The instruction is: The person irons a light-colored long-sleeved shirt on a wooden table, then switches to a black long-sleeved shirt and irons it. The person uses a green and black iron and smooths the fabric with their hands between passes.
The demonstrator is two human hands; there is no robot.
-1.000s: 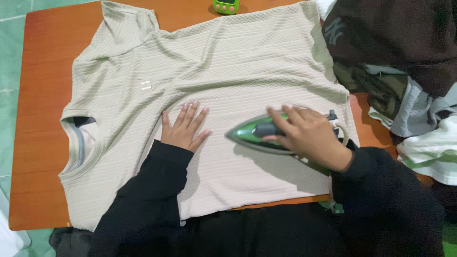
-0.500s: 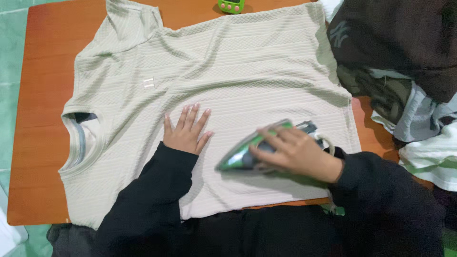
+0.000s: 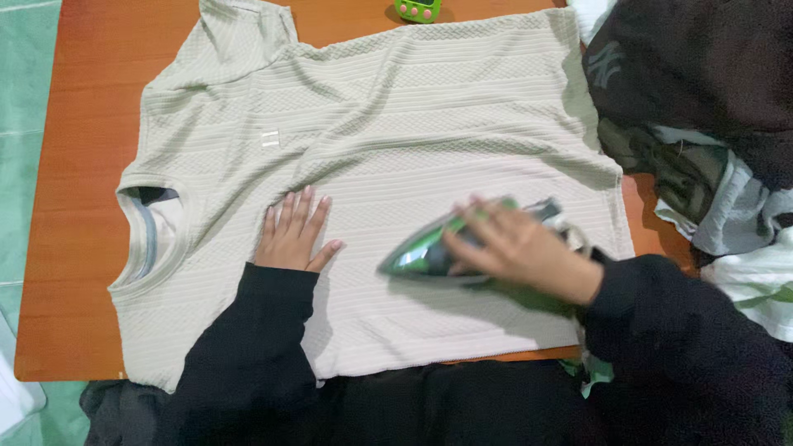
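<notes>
Head view: on the orange wooden tabletop (image 3: 83, 248) lies the beige ribbed knit shirt (image 3: 413, 107). Left hand (image 3: 291, 235), flat and spread, has slid toward the collar; right hand (image 3: 516, 248) grips the green iron (image 3: 421, 254), now angled across the lower hem area.

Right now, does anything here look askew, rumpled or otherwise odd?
Mostly tidy. The beige ribbed T-shirt lies flat on the orange wooden table, except for a diagonal crease across its middle. The left hand presses it flat; the right hand grips the green iron. A jumbled pile of dark and white clothes crowds the table's right edge.
</notes>
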